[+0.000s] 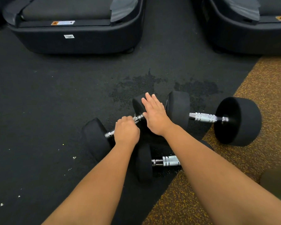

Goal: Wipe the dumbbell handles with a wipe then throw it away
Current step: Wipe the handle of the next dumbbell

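Black rubber floor [55, 98] underneath everything, flecked with small white bits to the left of the held dumbbell [96, 138]. Just beyond that dumbbell, darker blotches [136, 85], damp-looking. To its right, brown flooring [263, 88] speckled yellow, its edge running diagonally toward the near side. Well beyond it, a black machine base [78, 41] bearing stickers, and a second base [250, 38] farther right, both cut off at the top edge.

Left grip [126, 132] clenched around the handle [138, 118] of the held dumbbell, knuckles up, covering the middle of the bar, chrome showing only at either end. Right grip [154, 116] released, fingers straight and laid flat on the far head [137, 103] of the same dumbbell.

Right of the held dumbbell, a second dumbbell [209, 117], one head on black rubber, the other on the speckled flooring. Nearer than the held dumbbell, a third dumbbell [170, 160], its right end mostly hidden behind the right forearm.

No telling whether a wipe sits inside the left grip: palm side hidden.
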